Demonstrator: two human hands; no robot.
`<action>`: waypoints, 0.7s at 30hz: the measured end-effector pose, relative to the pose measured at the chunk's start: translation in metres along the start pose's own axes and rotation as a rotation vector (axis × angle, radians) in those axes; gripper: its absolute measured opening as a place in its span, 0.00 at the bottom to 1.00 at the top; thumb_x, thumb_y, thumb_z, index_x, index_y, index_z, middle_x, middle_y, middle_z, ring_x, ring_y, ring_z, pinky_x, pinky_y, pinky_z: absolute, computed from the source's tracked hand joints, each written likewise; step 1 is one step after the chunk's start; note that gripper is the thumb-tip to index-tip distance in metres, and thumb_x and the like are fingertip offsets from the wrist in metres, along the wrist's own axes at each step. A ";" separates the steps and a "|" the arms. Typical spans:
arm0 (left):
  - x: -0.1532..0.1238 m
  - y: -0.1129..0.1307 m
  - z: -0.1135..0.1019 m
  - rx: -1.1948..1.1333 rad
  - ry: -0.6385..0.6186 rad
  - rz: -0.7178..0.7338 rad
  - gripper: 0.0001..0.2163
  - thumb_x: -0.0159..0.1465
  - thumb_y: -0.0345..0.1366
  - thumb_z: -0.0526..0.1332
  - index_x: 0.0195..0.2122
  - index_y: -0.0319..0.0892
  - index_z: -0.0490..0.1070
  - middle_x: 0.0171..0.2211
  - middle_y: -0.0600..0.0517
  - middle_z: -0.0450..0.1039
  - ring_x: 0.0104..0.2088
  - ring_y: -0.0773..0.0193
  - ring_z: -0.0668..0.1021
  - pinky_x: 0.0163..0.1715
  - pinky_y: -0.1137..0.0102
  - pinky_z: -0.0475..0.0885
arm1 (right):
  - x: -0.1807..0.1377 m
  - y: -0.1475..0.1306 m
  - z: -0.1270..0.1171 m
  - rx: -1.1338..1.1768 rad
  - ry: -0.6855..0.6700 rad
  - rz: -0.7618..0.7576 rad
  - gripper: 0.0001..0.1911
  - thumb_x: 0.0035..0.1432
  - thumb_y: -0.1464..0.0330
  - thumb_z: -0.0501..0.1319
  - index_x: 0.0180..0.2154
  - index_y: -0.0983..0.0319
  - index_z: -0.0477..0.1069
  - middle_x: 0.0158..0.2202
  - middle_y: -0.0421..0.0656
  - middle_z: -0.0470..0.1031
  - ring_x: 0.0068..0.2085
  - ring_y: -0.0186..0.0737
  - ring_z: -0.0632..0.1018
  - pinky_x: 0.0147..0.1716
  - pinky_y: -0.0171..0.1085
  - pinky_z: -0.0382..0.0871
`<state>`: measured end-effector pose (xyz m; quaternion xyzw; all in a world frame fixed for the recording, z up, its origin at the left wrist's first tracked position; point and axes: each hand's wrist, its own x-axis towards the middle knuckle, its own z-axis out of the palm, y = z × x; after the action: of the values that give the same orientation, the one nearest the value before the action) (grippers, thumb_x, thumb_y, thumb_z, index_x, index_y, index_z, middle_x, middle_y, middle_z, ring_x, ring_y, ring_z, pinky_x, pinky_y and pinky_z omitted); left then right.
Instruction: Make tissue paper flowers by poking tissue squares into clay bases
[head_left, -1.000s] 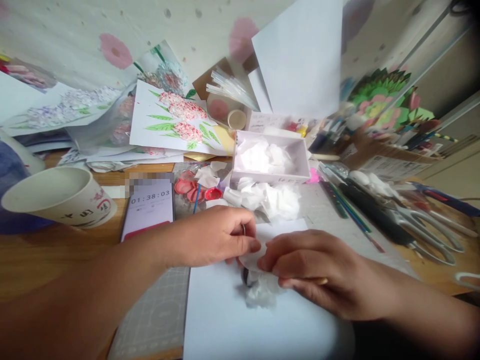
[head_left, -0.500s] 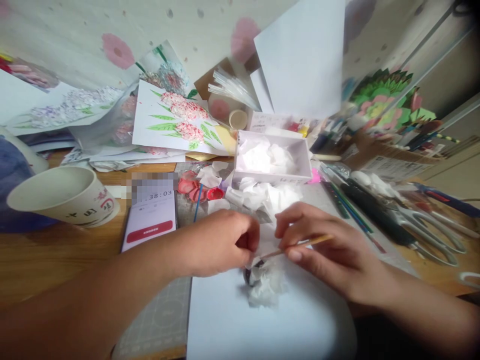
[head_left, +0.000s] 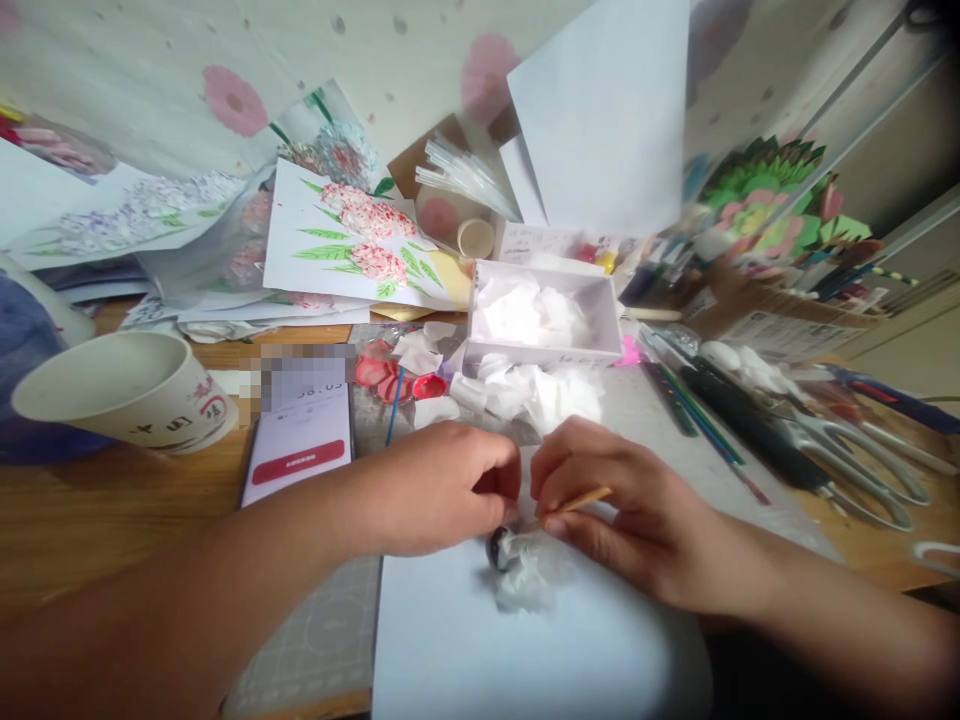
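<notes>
My right hand (head_left: pixel 622 515) is closed in a pinch on a thin wooden stick (head_left: pixel 589 498), whose lower tip is hidden by the fingers. Close by on the left, my left hand (head_left: pixel 457 490) is closed with thumb and fingers curled together; what it pinches is hidden. Just under its fingertips sits a small dark round thing (head_left: pixel 497 550), too blurred to name. Beside that, a crumpled bunch of white tissue paper (head_left: pixel 529 580) lies on a white sheet of paper (head_left: pixel 450 650).
Behind my hands stand a white box (head_left: pixel 547 345) of tissue pieces and a loose tissue pile (head_left: pixel 551 395). A phone (head_left: pixel 300 420) and a paper cup (head_left: pixel 135 390) are left; scissors (head_left: pixel 862 450) and brushes lie right. A flower picture (head_left: pixel 307 270) leans behind.
My right hand has moved left, nearer my left hand, with the wooden stick in it. The left hand has barely moved.
</notes>
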<state>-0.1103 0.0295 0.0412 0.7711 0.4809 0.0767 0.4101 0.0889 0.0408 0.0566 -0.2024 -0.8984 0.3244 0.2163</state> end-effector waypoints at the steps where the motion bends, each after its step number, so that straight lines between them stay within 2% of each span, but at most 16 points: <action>1: 0.000 0.000 -0.001 -0.005 -0.003 -0.001 0.04 0.53 0.33 0.55 0.28 0.44 0.69 0.29 0.56 0.72 0.29 0.66 0.72 0.24 0.74 0.62 | 0.000 0.000 0.001 -0.011 -0.016 -0.009 0.03 0.56 0.76 0.58 0.31 0.65 0.68 0.33 0.48 0.72 0.35 0.39 0.71 0.37 0.39 0.67; 7: 0.001 0.001 -0.003 -0.015 -0.026 0.003 0.06 0.54 0.33 0.55 0.29 0.45 0.70 0.28 0.56 0.72 0.30 0.66 0.73 0.25 0.75 0.63 | 0.002 0.001 0.004 -0.078 -0.091 -0.090 0.04 0.55 0.78 0.58 0.32 0.65 0.68 0.32 0.47 0.73 0.35 0.40 0.69 0.37 0.42 0.64; 10: 0.002 0.000 -0.003 -0.008 -0.035 -0.004 0.05 0.53 0.34 0.56 0.30 0.44 0.70 0.27 0.56 0.72 0.28 0.66 0.73 0.24 0.75 0.62 | 0.000 0.003 0.002 -0.007 -0.065 -0.068 0.03 0.55 0.77 0.59 0.32 0.65 0.69 0.32 0.46 0.72 0.35 0.39 0.71 0.38 0.42 0.65; 13: 0.001 0.000 -0.002 -0.057 -0.061 -0.010 0.06 0.53 0.35 0.57 0.32 0.45 0.70 0.25 0.58 0.72 0.26 0.68 0.72 0.21 0.76 0.62 | -0.005 0.008 -0.004 0.141 0.077 -0.028 0.04 0.55 0.78 0.59 0.32 0.64 0.70 0.32 0.45 0.71 0.35 0.39 0.72 0.37 0.40 0.67; 16: -0.001 0.000 -0.003 -0.113 -0.105 0.001 0.09 0.54 0.34 0.58 0.37 0.47 0.70 0.23 0.61 0.70 0.23 0.72 0.71 0.21 0.78 0.62 | -0.011 0.018 -0.016 0.188 0.336 -0.031 0.08 0.55 0.79 0.59 0.30 0.61 0.70 0.30 0.42 0.71 0.36 0.39 0.73 0.37 0.40 0.68; 18: -0.002 -0.001 -0.004 -0.126 -0.137 0.010 0.10 0.55 0.35 0.58 0.38 0.48 0.71 0.22 0.61 0.69 0.22 0.73 0.70 0.22 0.78 0.61 | -0.014 0.028 -0.025 0.076 0.468 -0.029 0.08 0.55 0.78 0.59 0.28 0.60 0.70 0.30 0.40 0.72 0.37 0.39 0.73 0.39 0.40 0.67; 21: -0.004 -0.003 -0.006 -0.139 -0.189 0.013 0.10 0.55 0.36 0.59 0.39 0.49 0.72 0.23 0.61 0.68 0.23 0.73 0.69 0.21 0.78 0.61 | -0.019 0.041 -0.036 -0.151 0.502 0.013 0.07 0.55 0.77 0.60 0.28 0.60 0.70 0.31 0.41 0.72 0.35 0.38 0.73 0.37 0.38 0.67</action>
<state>-0.1171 0.0301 0.0438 0.7478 0.4284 0.0394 0.5057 0.1326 0.0780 0.0487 -0.2978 -0.8370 0.1971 0.4146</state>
